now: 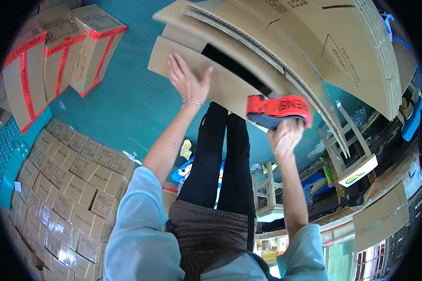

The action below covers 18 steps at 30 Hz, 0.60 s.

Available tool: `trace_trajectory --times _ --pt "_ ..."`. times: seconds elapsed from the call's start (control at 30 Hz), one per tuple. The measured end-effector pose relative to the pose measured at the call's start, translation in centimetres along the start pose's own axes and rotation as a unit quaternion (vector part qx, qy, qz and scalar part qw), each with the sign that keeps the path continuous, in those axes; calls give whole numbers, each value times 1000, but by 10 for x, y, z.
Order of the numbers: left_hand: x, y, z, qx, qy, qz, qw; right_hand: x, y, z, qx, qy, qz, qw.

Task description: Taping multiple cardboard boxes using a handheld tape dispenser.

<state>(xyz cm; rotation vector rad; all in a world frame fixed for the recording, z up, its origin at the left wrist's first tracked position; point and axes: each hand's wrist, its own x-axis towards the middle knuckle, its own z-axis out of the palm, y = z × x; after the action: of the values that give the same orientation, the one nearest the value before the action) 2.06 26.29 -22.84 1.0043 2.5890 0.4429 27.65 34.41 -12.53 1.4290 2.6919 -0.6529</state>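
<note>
My right hand (288, 136) is wrapped round a tape dispenser (281, 108) loaded with red printed tape. The dispenser is held near the edge of a brown cardboard box (229, 91) in front of my legs. My left hand (187, 79) has its fingers spread over the box's near flap, palm toward the cardboard; whether the whole palm touches it I cannot tell. A long dark gap (237, 69) runs along the box between its panels. The hidden grip of the dispenser lies inside my right hand.
Large folded cardboard sheets (342, 51) stand stacked at the far right. Cartons sealed with red tape (94, 51) stand at the far left. Many small brown boxes (75, 187) are piled at the left. A wooden stool (354, 166) lies at the right, and another stool (269, 201) is nearer me.
</note>
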Motion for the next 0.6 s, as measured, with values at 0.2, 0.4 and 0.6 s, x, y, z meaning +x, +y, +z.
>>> trace_trajectory --times 0.2,0.4,0.6 --pt "48 -14 -24 123 70 242 960 2 10 42 22 -122 28 992" --pt "95 -33 -36 72 -94 361 925 35 -51 -42 524 -148 83 834" --pt "94 -24 -40 -226 -207 212 928 91 -47 68 351 -204 131 904"
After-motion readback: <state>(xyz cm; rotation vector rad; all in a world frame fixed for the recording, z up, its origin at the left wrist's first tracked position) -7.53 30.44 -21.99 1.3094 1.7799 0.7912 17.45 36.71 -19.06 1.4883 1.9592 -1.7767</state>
